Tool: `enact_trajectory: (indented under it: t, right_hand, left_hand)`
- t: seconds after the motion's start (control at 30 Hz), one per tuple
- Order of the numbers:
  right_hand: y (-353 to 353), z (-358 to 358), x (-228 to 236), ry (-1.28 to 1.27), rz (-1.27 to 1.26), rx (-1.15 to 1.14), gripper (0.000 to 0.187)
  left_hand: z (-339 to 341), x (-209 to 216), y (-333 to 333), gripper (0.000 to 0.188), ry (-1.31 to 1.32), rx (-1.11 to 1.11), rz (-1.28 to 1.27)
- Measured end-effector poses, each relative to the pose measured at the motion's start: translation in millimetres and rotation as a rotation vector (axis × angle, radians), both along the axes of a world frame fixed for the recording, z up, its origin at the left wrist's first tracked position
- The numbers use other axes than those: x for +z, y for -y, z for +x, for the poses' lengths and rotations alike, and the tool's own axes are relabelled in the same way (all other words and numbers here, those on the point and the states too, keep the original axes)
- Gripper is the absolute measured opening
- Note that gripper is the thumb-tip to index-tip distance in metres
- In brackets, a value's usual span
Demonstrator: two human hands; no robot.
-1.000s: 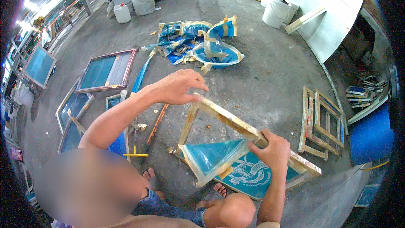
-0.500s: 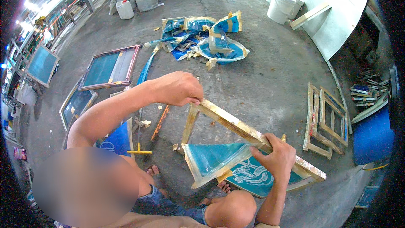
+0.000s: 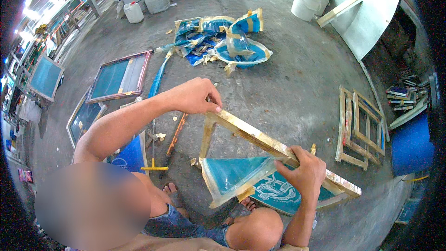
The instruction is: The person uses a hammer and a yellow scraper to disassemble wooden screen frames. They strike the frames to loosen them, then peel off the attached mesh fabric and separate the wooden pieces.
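A wooden screen printing frame [image 3: 253,132] stands tilted in front of my knees. Its teal mesh [image 3: 237,174] has come away from the upper bar and hangs folded over, with a taped edge. White line art shows on the lower part of the mesh. My left hand [image 3: 200,96] is at the frame's upper left corner, thumb and finger pinched together there; any small piece between them is too small to see. My right hand [image 3: 304,172] grips the upper bar further right, thumb on the near side by the mesh.
Torn blue mesh and tape [image 3: 218,42] lie heaped on the concrete floor ahead. Bare wooden frames [image 3: 357,132] stand at right, meshed screens [image 3: 118,76] at left. A yellow-handled tool [image 3: 154,168] and an orange-marked bar [image 3: 176,135] lie near my feet. White buckets [image 3: 306,3] stand farther off.
My left hand's fingers have opened into a looser curl, their tips still at the frame's corner. The right hand and the frame have hardly moved.
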State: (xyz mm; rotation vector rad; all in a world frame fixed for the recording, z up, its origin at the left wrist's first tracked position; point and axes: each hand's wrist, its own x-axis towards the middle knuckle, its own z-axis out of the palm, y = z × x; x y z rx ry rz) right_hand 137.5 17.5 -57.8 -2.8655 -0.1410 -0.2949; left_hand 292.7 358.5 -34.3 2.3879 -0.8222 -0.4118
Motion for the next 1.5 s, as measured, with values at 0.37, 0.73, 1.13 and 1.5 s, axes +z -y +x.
enact_trajectory:
  t: [0.37, 0.73, 1.13, 1.5]
  right_hand:
    - [7.2, 1.6, -6.1, 0.019, -0.036, 0.01, 0.042]
    - [4.0, 1.3, 1.1, -0.078, -0.089, -0.047, 0.041]
    - [7.9, -2.5, 3.4, -0.006, -0.016, 0.014, 0.043]
    - [9.9, -4.2, 1.4, 0.008, 0.011, 0.023, 0.046]
  left_hand:
    - [-30.5, -24.5, 22.4, 0.01, 0.525, 0.121, 0.206]
    - [-64.4, -19.4, 32.4, 0.014, 0.378, 0.043, 0.159]
    - [-0.4, 52.5, 135.1, 0.028, -0.081, -0.306, -0.05]
    - [2.4, 10.5, 119.2, 0.028, -0.064, -0.488, 0.022]
